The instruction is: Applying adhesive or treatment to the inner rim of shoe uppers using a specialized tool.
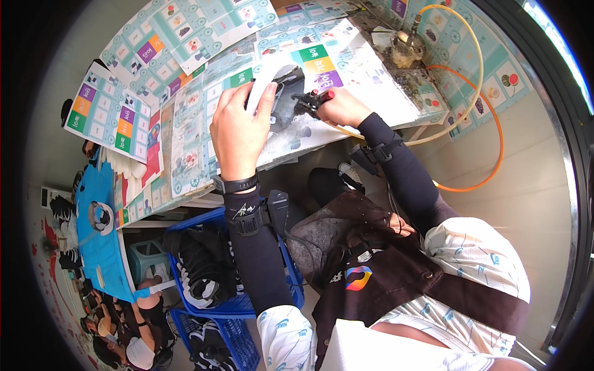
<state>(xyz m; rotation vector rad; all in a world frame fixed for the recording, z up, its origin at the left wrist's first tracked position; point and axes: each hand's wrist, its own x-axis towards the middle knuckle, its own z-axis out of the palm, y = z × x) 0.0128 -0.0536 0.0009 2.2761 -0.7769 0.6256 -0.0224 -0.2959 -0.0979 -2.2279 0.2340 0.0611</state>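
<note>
Over lettered sheets (319,65) near the front edge of the table (289,160), left hand (238,131) grips a dark shoe (284,102), right hand (344,109) a hose-fed gun (307,102).

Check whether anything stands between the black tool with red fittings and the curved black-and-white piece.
Nothing visible stands between the tool in the right hand and the piece in the left hand.

A pale wall (526,161) is rising to the right of the patterned worktable (192,133); bright light (558,32) is glaring past a dark frame (538,62) farther right; a blue-covered table (96,185) is standing left of the worktable, and a green stool (145,253) is sitting below the worktable's left end.
</note>
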